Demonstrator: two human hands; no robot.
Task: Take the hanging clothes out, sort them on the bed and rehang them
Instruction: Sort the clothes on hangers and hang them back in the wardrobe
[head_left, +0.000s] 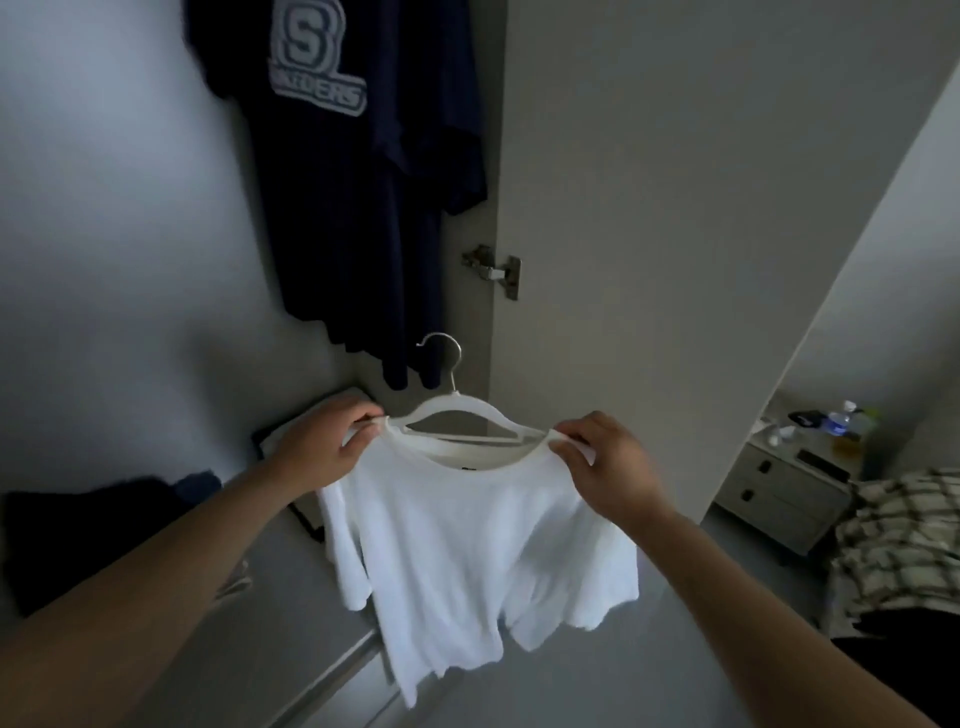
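Both hands pinch the white tee (467, 545) at its shoulders, centre frame — left hand (322, 447), right hand (608, 462). It's barely seated on the white hanger (457, 410), so one tug could slip it off. Navy shirts (358, 182) hang upper left.

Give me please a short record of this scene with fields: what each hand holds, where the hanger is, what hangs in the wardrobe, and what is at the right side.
left hand: left hand pinches the left shoulder of the white T-shirt
right hand: right hand pinches the right shoulder of the same shirt
hanger: white hanger sits inside the collar, its hook free and on no rail
wardrobe: navy T-shirt with a pale printed logo hangs above, beside the open door
right side: nightstand with bottles on top; checked bedding
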